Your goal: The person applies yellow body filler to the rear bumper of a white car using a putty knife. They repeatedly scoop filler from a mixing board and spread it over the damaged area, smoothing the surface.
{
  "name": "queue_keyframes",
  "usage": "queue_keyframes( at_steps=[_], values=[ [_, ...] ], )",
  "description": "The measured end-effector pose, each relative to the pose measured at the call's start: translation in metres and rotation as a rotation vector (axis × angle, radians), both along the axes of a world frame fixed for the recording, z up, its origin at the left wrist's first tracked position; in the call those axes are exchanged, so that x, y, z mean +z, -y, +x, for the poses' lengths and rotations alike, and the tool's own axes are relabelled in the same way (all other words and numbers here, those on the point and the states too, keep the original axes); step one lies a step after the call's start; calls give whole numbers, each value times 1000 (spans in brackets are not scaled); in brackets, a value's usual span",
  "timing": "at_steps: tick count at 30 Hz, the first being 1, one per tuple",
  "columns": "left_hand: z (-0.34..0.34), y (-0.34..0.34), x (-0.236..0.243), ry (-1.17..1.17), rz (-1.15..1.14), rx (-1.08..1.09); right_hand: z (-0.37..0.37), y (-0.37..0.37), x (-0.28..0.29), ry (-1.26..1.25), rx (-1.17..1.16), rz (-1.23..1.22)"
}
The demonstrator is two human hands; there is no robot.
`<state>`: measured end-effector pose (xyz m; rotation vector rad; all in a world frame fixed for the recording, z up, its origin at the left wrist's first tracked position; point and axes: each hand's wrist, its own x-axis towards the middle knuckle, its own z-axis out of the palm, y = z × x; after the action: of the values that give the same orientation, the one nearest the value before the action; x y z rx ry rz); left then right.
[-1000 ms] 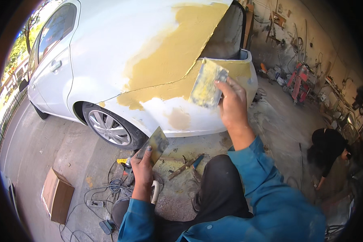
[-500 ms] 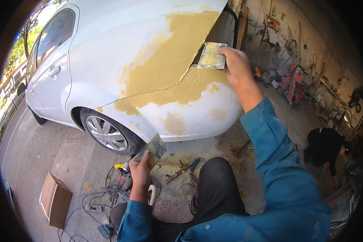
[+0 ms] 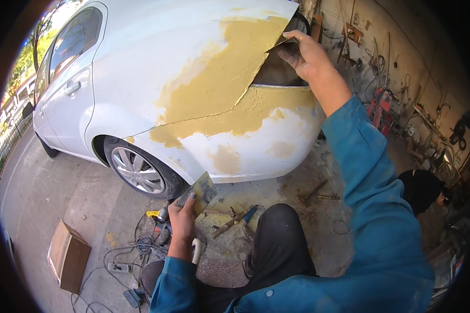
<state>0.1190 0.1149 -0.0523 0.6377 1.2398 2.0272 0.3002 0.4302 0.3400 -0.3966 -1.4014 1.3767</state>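
The rear quarter of a white car [image 3: 128,68] fills the upper middle. A broad patch of yellow-tan body filler [image 3: 209,96] covers it around the panel seam and the tail-light opening [image 3: 279,70]. My right hand [image 3: 313,60] pinches a thin putty spreader [image 3: 281,45], seen nearly edge-on, at the filler's edge beside that opening; whether it touches cannot be told. Low by the rear wheel, my left hand [image 3: 183,219] grips a second flat spreader [image 3: 204,192], smeared with filler and tilted upward.
Near the rear wheel [image 3: 138,169], a power tool [image 3: 163,229] and tangled cables [image 3: 146,244] lie on the floor. A cardboard box [image 3: 70,258] stands at left. A blue-handled tool [image 3: 250,214] lies by my knee. Another person [image 3: 423,190] is low at right, near a red jack [image 3: 382,107].
My right hand has moved up, and its spreader has turned from flat-on to nearly edge-on. My left hand has hardly moved. The person at right has shifted lower.
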Motion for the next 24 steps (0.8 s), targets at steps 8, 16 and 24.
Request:
queue_keyframes(
  at_steps=[8, 16, 24],
  values=[
    [0, 1, -1, -86, -77, 18, 0, -66, 39, 10, 17, 48],
    [-4, 8, 3, -97, -54, 51, 33, -49, 45, -45, -263, 162],
    [0, 4, 5, -53, -42, 23, 45, -11, -28, 484, -1117, 1584]
  ],
)
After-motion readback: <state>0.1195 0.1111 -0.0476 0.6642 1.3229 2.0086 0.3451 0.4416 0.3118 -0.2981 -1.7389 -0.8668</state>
